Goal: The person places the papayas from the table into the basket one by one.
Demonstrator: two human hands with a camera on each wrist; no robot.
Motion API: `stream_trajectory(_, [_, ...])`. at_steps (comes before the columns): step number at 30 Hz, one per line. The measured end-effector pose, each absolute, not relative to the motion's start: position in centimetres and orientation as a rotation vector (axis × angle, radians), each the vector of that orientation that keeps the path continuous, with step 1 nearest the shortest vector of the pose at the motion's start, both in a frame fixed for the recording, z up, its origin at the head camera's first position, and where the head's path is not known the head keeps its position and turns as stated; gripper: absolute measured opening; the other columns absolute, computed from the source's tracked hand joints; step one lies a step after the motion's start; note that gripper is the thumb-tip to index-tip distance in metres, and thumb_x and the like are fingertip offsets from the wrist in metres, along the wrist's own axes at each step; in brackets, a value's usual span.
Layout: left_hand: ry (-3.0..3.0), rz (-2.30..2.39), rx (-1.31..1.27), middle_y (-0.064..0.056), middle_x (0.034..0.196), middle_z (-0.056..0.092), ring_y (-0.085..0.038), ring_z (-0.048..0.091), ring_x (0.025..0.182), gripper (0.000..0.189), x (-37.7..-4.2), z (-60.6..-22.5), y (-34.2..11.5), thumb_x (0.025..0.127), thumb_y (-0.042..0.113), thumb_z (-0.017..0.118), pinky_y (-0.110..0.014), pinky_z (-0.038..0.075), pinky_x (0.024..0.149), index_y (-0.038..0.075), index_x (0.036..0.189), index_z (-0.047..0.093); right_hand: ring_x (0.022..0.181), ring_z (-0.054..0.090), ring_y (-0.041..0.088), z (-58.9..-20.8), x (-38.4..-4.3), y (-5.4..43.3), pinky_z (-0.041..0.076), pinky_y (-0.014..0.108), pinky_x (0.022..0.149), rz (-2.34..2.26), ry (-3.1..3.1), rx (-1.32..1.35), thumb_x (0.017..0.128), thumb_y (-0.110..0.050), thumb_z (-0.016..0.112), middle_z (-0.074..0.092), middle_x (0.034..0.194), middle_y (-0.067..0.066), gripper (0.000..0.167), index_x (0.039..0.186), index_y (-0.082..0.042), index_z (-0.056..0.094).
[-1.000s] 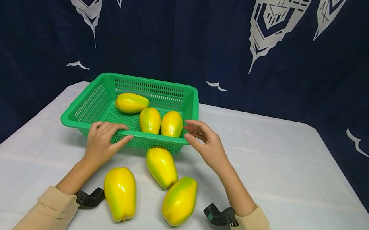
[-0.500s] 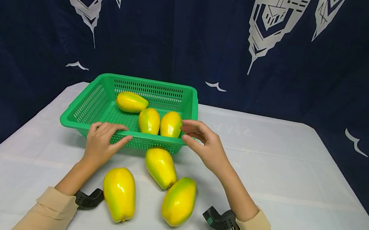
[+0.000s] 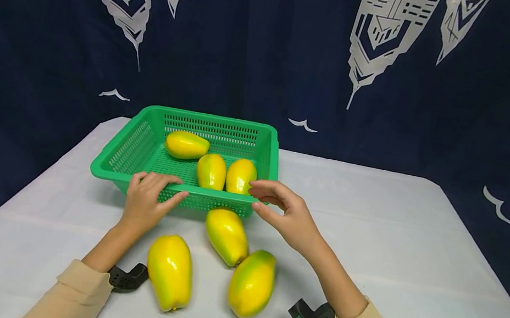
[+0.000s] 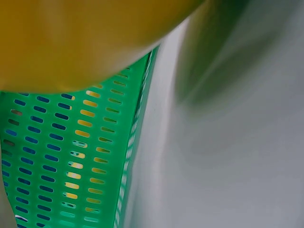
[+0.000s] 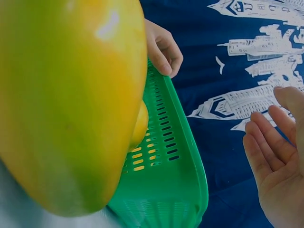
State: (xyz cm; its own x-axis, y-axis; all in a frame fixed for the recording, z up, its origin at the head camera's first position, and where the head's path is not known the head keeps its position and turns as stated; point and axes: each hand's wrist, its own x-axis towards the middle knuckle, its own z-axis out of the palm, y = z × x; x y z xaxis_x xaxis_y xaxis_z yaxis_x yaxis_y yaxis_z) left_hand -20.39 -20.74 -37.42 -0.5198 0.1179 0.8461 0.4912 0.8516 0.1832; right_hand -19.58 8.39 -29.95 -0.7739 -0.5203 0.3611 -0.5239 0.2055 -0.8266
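Note:
A green plastic basket stands on the table, holding three yellow papayas: one at the back left, one in the middle and one at the front right. My left hand grips its front rim, fingers over the inside and thumb outside. Over the front right corner hovers my right hand, fingers relaxed and apart from the thumb, holding nothing. Outside lie three more papayas: one by the basket front, a greener one and one near my left wrist.
A white cloth covers the table. Behind it hangs a dark blue curtain with white building and bird prints. Each wrist wears a black camera band, on the left and the right.
My right hand has shifted slightly left, so its fingertips now overlap the basket's front right corner. The whole head view has moved a little; the left hand and the papayas stay put.

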Motion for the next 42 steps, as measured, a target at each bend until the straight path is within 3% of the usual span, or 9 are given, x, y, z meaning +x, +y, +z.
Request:
stream_trajectory(7, [-2.082,-0.503,-0.451,-0.008,0.081,0.068,-0.025,0.058,0.075,0.056,-20.2,-37.3,-20.8,0.085,0.060,0.043,-0.044,0.031,0.081,0.008,0.091,0.065,0.108,0.056,0.022,-30.3,-18.9,9.2,0.044,0.028,0.095,1.643,-2.411,1.085,0.088,-0.015,0.059,0.059,0.118,0.007,0.034,0.120,-0.006,0.053])
stream_trajectory(14, [-2.082,-0.492,-0.448,-0.008,0.081,0.069,-0.025,0.058,0.075,0.055,-20.3,-37.4,-20.9,0.086,0.059,0.043,-0.043,0.031,0.081,0.009,0.090,0.065,0.107,0.056,0.011,-30.4,-18.3,9.8,0.043,0.023,0.094,1.583,-2.416,1.093,0.087,-0.015,0.060,0.059,0.117,0.003,0.032,0.118,-0.010,0.055])
stream_trajectory(36, [-2.105,-0.514,-0.453,-0.009,0.082,0.068,-0.025,0.058,0.076,0.051,-20.3,-37.4,-20.9,0.086,0.056,0.048,-0.044,0.031,0.083,0.009,0.091,0.065,0.105,0.058,0.017,-31.8,-17.2,11.0,0.043,0.023,0.094,1.552,-2.354,1.156,0.086,-0.008,0.060,0.059,0.114,0.005,0.029,0.115,-0.009,0.057])
stream_trajectory(42, [-2.089,-0.508,-0.457,-0.009,0.081,0.068,-0.025,0.058,0.075,0.053,-20.3,-37.4,-20.8,0.086,0.057,0.046,-0.044,0.031,0.082,0.008,0.090,0.065,0.104,0.058,0.013,-32.5,-16.9,11.2,0.044,0.024,0.094,1.532,-2.356,1.164,0.086,-0.007,0.060,0.059,0.114,0.009,0.029,0.115,-0.009,0.057])
